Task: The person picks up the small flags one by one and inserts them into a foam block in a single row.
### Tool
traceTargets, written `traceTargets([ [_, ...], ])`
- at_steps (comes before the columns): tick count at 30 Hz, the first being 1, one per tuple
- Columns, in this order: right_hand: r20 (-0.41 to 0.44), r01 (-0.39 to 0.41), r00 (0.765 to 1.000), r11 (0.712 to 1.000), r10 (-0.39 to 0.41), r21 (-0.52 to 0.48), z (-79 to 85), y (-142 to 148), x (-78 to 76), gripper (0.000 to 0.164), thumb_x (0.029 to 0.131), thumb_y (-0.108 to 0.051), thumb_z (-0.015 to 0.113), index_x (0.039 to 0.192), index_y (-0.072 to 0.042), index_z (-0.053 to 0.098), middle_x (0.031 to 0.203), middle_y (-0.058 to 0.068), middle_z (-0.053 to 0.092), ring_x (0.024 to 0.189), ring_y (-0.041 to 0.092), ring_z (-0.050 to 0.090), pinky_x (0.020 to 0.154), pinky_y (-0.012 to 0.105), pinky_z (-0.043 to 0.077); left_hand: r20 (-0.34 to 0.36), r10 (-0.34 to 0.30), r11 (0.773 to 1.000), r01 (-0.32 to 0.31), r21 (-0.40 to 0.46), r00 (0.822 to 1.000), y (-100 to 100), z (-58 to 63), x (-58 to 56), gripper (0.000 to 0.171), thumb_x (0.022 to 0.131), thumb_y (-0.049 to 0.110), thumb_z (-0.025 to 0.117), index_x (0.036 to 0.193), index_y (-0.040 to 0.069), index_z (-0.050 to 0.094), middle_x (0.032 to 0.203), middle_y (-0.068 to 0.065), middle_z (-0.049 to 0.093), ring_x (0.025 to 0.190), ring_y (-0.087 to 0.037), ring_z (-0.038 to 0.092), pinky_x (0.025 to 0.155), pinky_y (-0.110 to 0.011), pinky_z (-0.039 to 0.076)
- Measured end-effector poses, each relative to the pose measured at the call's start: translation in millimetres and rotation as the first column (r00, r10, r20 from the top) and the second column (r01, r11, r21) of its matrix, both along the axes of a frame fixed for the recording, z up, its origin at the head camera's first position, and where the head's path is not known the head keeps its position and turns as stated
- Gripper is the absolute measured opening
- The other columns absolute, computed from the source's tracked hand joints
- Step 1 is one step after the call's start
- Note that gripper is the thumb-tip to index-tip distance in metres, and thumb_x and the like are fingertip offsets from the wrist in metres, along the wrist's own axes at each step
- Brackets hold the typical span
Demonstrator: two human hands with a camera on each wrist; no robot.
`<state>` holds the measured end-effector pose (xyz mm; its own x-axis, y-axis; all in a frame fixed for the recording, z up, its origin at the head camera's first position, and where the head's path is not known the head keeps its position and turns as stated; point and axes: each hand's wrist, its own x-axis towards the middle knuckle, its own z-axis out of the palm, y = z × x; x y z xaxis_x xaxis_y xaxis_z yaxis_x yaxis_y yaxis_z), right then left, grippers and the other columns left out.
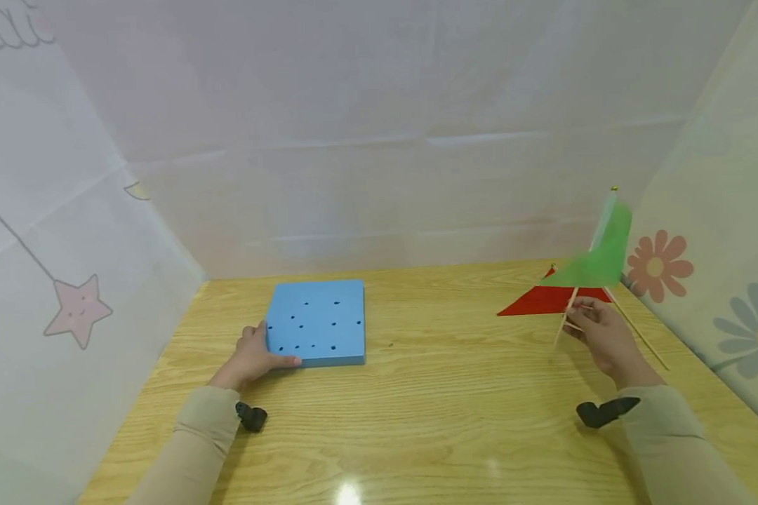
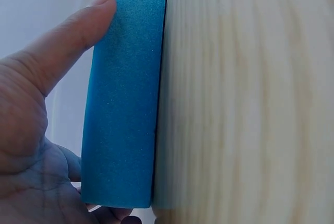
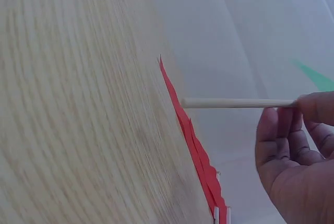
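My left hand (image 1: 253, 356) holds the near left corner of a blue foam block (image 1: 318, 319) with several small holes in its top. The thumb lies along the block's front side in the left wrist view, and the other fingers are at its left side, partly hidden. On the right, my right hand (image 1: 600, 337) pinches the thin wooden stick (image 3: 235, 103) of a green flag (image 1: 606, 256) between thumb and fingers. The stick is raised and slightly tilted, its lower end over the table. Red triangular flags (image 1: 537, 301) lie behind that hand, partly covered by the green cloth.
Another wooden stick (image 1: 641, 333) slants along the table (image 1: 429, 414) to the right of the right hand. Pale cloth (image 1: 391, 203) closes off the back and both sides, with printed flowers on the right and a star on the left.
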<state>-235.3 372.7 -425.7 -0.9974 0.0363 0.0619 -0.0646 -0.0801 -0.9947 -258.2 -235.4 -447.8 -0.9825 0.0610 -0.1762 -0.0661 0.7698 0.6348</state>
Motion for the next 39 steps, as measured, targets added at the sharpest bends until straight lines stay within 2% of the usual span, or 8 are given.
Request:
traceTargets([
  [4,-0.042,0.019,0.999,0.999,-0.020,-0.032,1.9,-4,0.9,0.009,0.107,-0.004,0.055,0.112,-0.011,0.058,0.096,-0.008,0.065,0.087,0.005,0.064,0.078,0.019,0.055,0.002,0.004,1.000,-0.004,0.014,1.000,4,-0.2,-0.6,0.129,0.078,0.041,0.092,0.159,-0.014,0.008,0.150,-0.042,0.022,0.137,-0.057,0.029,0.111,-0.067,0.031],
  [10,-0.042,0.058,0.997,0.998,-0.059,-0.035,1.0,-9,2.3,0.013,0.105,-0.005,0.059,0.106,-0.017,0.065,0.094,-0.008,0.067,0.086,0.004,0.065,0.078,0.017,0.055,-0.001,-0.003,1.000,0.003,0.018,1.000,9,-1.6,-0.2,0.129,0.079,0.041,0.092,0.158,-0.015,0.007,0.150,-0.042,0.021,0.137,-0.058,0.028,0.111,-0.067,0.030],
  [18,-0.104,0.093,0.990,0.994,-0.099,-0.063,2.6,-24,-2.7,0.010,0.104,-0.003,0.061,0.107,-0.012,0.065,0.095,-0.007,0.068,0.086,0.005,0.067,0.080,0.017,0.055,0.003,-0.024,1.000,0.024,0.011,1.000,24,-2.0,-0.5,0.129,0.079,0.044,0.091,0.159,-0.014,0.008,0.153,-0.042,0.021,0.141,-0.055,0.028,0.112,-0.065,0.031],
  [22,-0.117,0.120,0.986,0.992,-0.122,-0.029,3.8,-31,-5.3,0.008,0.104,-0.003,0.061,0.111,-0.006,0.060,0.095,-0.008,0.067,0.088,0.004,0.066,0.080,0.017,0.055,-0.002,-0.030,0.999,0.030,0.011,1.000,32,-2.9,-1.9,0.130,0.078,0.046,0.091,0.159,-0.014,0.009,0.154,-0.042,0.021,0.142,-0.055,0.028,0.113,-0.064,0.031],
  [33,-0.150,0.169,0.975,0.986,-0.165,0.013,3.5,-43,-9.7,0.006,0.104,-0.006,0.060,0.110,-0.009,0.060,0.096,-0.007,0.064,0.088,0.005,0.064,0.081,0.015,0.054,-0.031,-0.018,1.000,0.018,-0.006,0.999,51,-4.0,-6.8,0.130,0.074,0.048,0.093,0.158,-0.015,0.016,0.153,-0.041,0.026,0.140,-0.054,0.032,0.112,-0.063,0.034],
  [39,-0.133,0.171,0.978,0.984,-0.162,0.058,3.0,-50,-14.8,0.010,0.105,-0.006,0.059,0.114,-0.002,0.056,0.099,-0.005,0.061,0.089,0.004,0.062,0.082,0.016,0.053,-0.025,-0.032,0.998,0.033,0.050,0.999,48,-2.4,-6.5,0.130,0.074,0.042,0.095,0.159,-0.013,0.014,0.157,-0.040,0.019,0.144,-0.054,0.025,0.112,-0.064,0.032],
])
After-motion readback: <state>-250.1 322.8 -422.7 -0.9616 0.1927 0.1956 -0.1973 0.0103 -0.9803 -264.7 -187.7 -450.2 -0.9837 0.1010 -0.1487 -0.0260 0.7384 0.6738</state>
